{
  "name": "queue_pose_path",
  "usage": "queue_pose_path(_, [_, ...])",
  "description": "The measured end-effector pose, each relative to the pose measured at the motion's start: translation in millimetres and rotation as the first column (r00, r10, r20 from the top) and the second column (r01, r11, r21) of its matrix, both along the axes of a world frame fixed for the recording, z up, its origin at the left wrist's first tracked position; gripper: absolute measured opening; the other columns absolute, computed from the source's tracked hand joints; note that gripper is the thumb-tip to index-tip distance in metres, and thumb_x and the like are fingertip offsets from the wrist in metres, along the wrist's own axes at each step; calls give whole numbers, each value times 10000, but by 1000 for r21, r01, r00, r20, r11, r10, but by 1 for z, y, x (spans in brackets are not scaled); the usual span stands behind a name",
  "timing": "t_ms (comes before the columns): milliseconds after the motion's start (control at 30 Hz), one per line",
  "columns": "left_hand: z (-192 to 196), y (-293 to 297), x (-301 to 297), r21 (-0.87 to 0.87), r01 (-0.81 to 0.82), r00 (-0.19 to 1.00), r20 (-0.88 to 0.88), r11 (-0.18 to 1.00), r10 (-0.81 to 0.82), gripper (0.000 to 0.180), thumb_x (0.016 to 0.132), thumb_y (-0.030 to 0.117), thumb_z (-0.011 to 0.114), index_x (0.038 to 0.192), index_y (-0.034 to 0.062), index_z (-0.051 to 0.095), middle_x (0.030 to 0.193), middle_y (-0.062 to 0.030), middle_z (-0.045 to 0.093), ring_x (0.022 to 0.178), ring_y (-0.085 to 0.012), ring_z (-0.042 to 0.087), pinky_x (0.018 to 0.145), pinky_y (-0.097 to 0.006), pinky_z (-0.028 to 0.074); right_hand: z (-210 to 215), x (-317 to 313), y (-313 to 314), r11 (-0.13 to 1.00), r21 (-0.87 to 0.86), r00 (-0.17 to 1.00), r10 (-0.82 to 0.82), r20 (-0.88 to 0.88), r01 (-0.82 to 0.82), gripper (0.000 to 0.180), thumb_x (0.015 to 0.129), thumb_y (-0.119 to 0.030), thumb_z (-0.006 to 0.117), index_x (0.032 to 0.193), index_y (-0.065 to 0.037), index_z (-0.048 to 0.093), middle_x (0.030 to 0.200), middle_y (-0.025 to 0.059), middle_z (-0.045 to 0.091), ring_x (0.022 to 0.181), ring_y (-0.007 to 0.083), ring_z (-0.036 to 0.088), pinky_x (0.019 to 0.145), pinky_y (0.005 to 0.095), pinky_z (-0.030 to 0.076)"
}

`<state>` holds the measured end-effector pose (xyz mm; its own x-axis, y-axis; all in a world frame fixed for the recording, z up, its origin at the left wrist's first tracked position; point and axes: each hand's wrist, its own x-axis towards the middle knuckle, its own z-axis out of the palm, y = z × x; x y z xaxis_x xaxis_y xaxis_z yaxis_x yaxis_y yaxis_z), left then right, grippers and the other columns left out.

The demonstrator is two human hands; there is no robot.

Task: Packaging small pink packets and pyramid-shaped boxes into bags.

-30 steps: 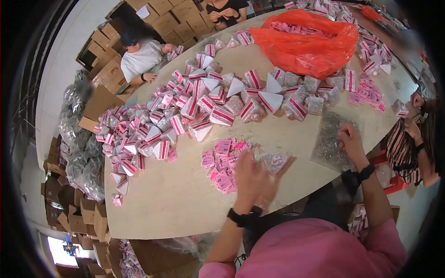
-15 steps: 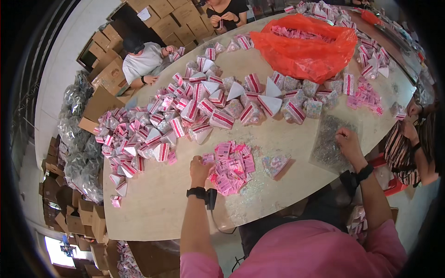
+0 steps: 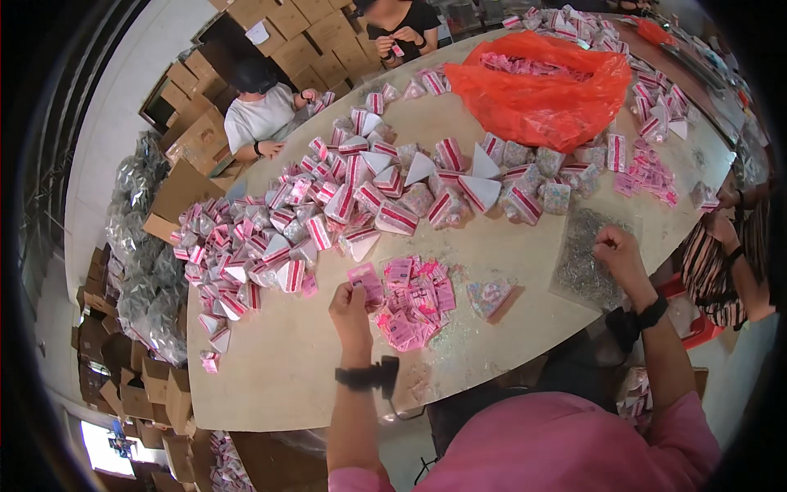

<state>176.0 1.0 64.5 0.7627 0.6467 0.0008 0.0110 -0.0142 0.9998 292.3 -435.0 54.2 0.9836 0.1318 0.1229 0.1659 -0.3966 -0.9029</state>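
Note:
My left hand [image 3: 351,316] is closed on a pink printed card [image 3: 366,280], raised at the edge of a loose pile of pink cards [image 3: 414,302]. Over a flat clear bag [image 3: 566,275] strewn with tiny dark silvery pieces [image 3: 586,246], my right hand [image 3: 619,256] has its fingertips pinched together. Whatever may be between those fingertips is too small to make out. Between the hands, a single clear wedge-shaped pack [image 3: 490,298] with speckled contents lies beside the card pile.
A long heap of cake-slice-shaped packs [image 3: 328,201] runs across the table. Behind it slumps a red plastic bag [image 3: 541,102] of pink packets. Other people work at the far edge and to the right. Cartons [image 3: 287,37] and clear-bagged goods [image 3: 147,262] stand beyond the table.
My left hand has lifted a pink card off the pile's left side and now holds it upright. My right hand stays pinched over the clear bag. The view has shifted slightly.

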Motion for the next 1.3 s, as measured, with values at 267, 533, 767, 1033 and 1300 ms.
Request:
queue_pose_path(267, [28,-115,-31,-130,190,976,137,973,-172,339,867,-29,475,1204,-28,508,910,-67,593,717,-98,568,613,-249,523,63,-64,81,919,327,964,257,-68,-222,50,832,-45,559,863,-8,546,724,32,536,617,96,524,575,249,434])
queue_pose_path(533, [29,-149,-47,-122,345,938,69,931,-339,288,883,0,506,1166,-12,556,990,-57,611,750,-84,572,653,-229,511,80,-79,109,795,425,878,479,-1,-434,44,881,-32,517,902,6,516,794,60,540,680,126,591,615,253,492])
queue_pose_path(767, [44,-159,-55,-130,458,889,63,880,-453,281,862,-12,511,1138,-22,561,1033,-71,612,761,-97,584,664,-231,501,77,-75,111,824,350,874,485,-28,-446,58,879,-26,513,904,25,504,800,71,543,692,125,604,609,252,518])
queue_pose_path(1033, [45,-164,-55,-178,537,843,62,825,-535,348,815,-20,515,1162,-18,545,1059,-77,596,754,-104,584,637,-229,468,60,-74,119,758,360,811,585,-9,-543,63,861,-49,561,869,9,539,779,34,559,704,85,525,641,242,440])
queue_pose_path(1300, [41,-154,-59,-231,596,759,-147,769,-634,370,839,75,591,1194,-8,525,894,-36,609,700,-76,542,596,-206,426,46,-77,128,372,878,533,829,-169,-300,110,859,-131,641,902,-38,601,864,11,590,745,78,518,691,244,425])
